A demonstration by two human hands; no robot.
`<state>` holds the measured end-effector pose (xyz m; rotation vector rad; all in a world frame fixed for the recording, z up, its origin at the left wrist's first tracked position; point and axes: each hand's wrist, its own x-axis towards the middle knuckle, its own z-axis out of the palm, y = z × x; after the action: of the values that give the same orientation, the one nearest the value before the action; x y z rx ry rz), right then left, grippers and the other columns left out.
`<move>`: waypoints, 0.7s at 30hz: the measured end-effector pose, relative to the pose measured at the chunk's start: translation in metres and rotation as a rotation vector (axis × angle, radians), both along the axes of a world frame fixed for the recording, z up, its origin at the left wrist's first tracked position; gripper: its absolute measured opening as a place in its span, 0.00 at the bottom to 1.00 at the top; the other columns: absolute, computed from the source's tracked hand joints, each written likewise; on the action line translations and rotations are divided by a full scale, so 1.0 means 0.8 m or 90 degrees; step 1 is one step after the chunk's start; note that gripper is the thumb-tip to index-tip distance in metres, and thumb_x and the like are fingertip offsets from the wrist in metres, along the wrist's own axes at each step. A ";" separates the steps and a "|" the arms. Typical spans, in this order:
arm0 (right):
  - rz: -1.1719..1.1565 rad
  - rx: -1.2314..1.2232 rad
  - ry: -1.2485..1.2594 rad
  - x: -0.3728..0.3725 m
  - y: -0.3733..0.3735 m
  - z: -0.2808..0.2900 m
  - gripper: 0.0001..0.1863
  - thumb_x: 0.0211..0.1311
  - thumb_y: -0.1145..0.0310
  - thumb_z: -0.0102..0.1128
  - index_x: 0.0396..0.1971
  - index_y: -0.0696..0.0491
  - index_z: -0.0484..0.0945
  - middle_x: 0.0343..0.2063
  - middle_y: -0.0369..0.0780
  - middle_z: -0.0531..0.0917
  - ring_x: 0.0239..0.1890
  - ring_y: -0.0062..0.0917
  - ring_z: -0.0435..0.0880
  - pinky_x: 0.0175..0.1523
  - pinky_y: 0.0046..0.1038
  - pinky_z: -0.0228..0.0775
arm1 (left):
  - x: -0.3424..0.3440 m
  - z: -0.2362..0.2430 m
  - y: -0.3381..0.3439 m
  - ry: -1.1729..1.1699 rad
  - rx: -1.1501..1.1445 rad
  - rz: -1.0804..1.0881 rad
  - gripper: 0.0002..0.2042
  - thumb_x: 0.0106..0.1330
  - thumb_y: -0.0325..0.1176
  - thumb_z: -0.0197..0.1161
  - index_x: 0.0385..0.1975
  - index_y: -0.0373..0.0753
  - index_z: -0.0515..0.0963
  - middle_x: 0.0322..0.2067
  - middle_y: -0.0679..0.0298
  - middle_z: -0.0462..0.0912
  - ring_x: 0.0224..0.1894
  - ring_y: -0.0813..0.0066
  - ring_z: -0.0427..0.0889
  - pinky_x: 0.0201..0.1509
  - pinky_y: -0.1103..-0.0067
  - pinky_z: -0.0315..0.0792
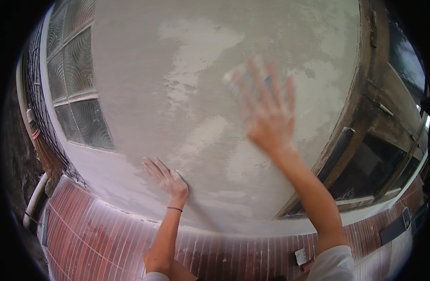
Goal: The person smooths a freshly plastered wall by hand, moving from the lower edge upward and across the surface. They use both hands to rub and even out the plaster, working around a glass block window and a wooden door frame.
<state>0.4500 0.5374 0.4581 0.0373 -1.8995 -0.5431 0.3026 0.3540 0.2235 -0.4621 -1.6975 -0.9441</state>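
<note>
A grey plastered wall [140,79] with pale, rough patches fills the middle. My right hand [267,110], smeared by motion, lies flat on its upper right part with the fingers spread. Under those fingers is a pale sheet with blue marks, seemingly sandpaper [232,80], held against the plaster; much of it is hidden. Lower and to the left, my left hand [168,180] leans on the wall, open and holding nothing. White dust coats its fingers, and a dark band circles the wrist.
At left are a patterned glass window [79,65] and a straw broom [44,145]. A worn wooden door frame [350,112] with dark panes borders the right side. Below runs a dusty red tiled floor [102,229], with a small white packet [300,256] near my right arm.
</note>
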 end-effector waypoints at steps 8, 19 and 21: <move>0.053 0.329 -0.301 0.031 0.049 -0.145 0.38 0.56 0.64 0.51 0.69 0.27 0.57 0.72 0.27 0.56 0.73 0.20 0.53 0.77 0.43 0.32 | 0.031 -0.030 0.048 0.133 -0.179 -0.062 0.32 0.70 0.42 0.39 0.70 0.31 0.48 0.71 0.40 0.44 0.72 0.33 0.39 0.71 0.45 0.34; 0.025 0.055 0.045 0.028 0.018 0.078 0.33 0.64 0.64 0.48 0.70 0.34 0.56 0.73 0.32 0.50 0.76 0.33 0.43 0.76 0.50 0.28 | 0.052 -0.011 0.043 0.133 -0.369 -0.095 0.26 0.66 0.42 0.50 0.63 0.36 0.67 0.69 0.51 0.58 0.72 0.37 0.44 0.72 0.46 0.38; 0.073 0.226 -0.128 0.022 -0.004 0.003 0.36 0.60 0.65 0.51 0.70 0.37 0.56 0.73 0.32 0.51 0.75 0.31 0.44 0.76 0.50 0.29 | 0.053 0.017 0.049 0.116 -0.365 -0.091 0.26 0.67 0.41 0.50 0.63 0.35 0.68 0.69 0.51 0.59 0.73 0.38 0.45 0.72 0.48 0.39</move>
<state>0.4674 0.5344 0.4608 0.4429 -1.9572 -0.8165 0.3453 0.3929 0.2368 -1.0266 -1.7693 -0.4790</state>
